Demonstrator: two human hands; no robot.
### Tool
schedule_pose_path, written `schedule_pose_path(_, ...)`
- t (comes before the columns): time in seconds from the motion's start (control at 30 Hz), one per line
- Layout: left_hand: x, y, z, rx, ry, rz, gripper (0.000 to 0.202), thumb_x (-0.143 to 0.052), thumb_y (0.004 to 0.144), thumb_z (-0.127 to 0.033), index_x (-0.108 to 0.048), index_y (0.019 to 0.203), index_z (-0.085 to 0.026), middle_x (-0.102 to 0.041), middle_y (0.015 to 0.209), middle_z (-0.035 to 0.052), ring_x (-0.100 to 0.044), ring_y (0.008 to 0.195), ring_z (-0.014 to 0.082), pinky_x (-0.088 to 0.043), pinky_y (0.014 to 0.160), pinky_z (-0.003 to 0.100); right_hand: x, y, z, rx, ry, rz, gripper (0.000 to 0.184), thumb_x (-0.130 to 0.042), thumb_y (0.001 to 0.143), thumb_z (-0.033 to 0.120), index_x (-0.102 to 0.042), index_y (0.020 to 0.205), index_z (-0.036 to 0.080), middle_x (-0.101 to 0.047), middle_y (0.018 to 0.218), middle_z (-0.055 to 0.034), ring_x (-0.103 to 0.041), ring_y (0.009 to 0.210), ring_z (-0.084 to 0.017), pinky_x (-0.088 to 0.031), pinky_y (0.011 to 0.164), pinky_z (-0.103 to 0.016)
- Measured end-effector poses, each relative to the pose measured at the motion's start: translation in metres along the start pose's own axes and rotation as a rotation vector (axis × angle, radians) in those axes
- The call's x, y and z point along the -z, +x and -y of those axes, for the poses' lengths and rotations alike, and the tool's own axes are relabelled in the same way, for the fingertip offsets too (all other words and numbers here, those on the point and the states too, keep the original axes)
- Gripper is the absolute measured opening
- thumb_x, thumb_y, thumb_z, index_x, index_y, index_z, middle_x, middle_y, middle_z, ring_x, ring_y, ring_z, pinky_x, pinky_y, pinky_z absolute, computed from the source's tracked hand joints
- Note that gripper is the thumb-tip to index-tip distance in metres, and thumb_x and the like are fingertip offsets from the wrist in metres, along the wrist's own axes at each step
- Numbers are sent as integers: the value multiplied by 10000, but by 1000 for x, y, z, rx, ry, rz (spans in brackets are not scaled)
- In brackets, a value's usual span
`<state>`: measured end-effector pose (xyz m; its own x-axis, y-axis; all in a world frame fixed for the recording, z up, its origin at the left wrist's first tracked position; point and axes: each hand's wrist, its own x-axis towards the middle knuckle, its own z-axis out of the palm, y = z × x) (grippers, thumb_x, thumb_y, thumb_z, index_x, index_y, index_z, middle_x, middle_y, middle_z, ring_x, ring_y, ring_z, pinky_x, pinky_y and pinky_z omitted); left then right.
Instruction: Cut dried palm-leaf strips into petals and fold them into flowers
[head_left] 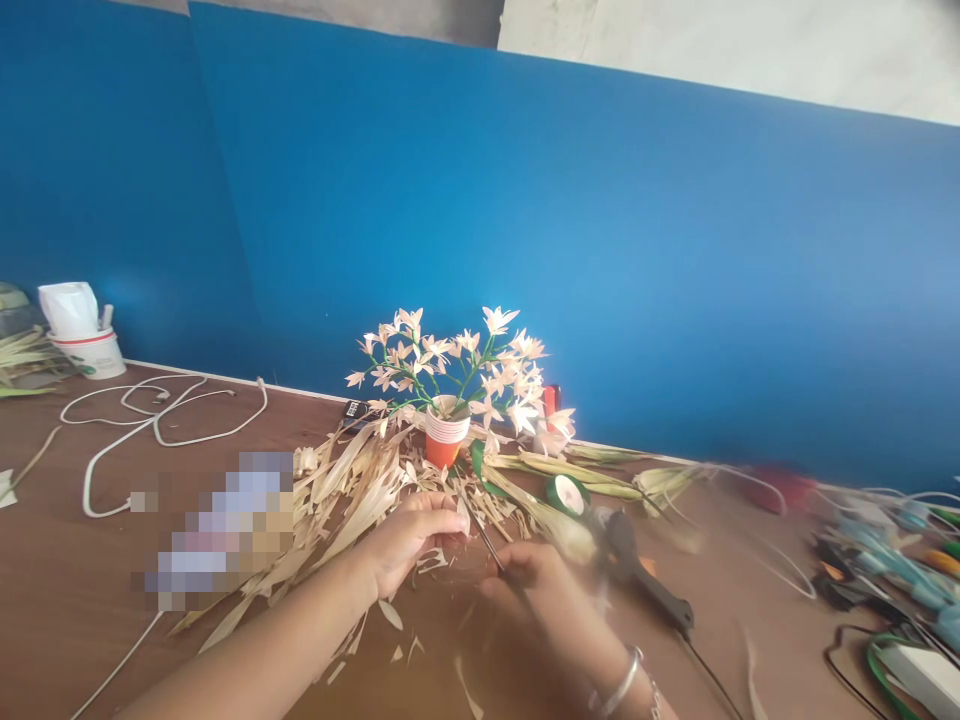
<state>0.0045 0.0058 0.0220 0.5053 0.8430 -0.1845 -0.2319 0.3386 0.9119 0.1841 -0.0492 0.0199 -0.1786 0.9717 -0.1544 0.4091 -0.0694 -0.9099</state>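
My left hand (420,535) is closed in a pinch over the table, with a small pale petal-like piece (463,515) between thumb and fingertips. Close to its right, my right hand (536,590), slightly blurred, is wrapped round a thin dark pointed tool (486,540); its exact kind I cannot make out. The tool's tip reaches up beside the pale piece; whether they touch is unclear. Just beyond both hands stands an orange-and-white paper cup (442,447) holding pale husk flowers (487,375) on green stems. Dry corn husks (352,485) and cut scraps lie around.
Right of my right hand lies a black glue gun (649,580) with its cord, near a green tape roll (568,495). White cables (161,415) and a white cup (88,352) are at left. Mixed tools (862,570) lie at far right. A blue partition (600,250) rises behind.
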Motion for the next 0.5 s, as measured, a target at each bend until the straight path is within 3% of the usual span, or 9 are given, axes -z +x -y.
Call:
schedule_pose_path(0.17,4,-1,-7,34,32,25,119,-689,591,-216,-588,586,-153,-623,638,3,-555,630,116,-421,669,250,0,0,1,14,-11,-13,351,-734,606,481,-593,667,166,-527,508,27,-542,579,-162,-422,504,-237)
schedule_pose_path(0.3,14,1,-15,47,111,-60,131,-683,569,-176,-560,616,-166,-644,607,-7,-556,588,106,-421,650,249,-1,1,-4,31,47,7,335,-728,620,477,-606,681,170,-476,442,51,-548,552,-162,-432,499,-239)
schedule_pose_path(0.5,28,2,-27,75,281,-46,169,-712,538,-158,-623,682,-157,-680,642,16,-604,638,143,-446,663,278,-5,2,-7,8,25,-1,313,-721,627,460,-618,680,170,-564,505,24,-554,537,-148,-419,459,-218)
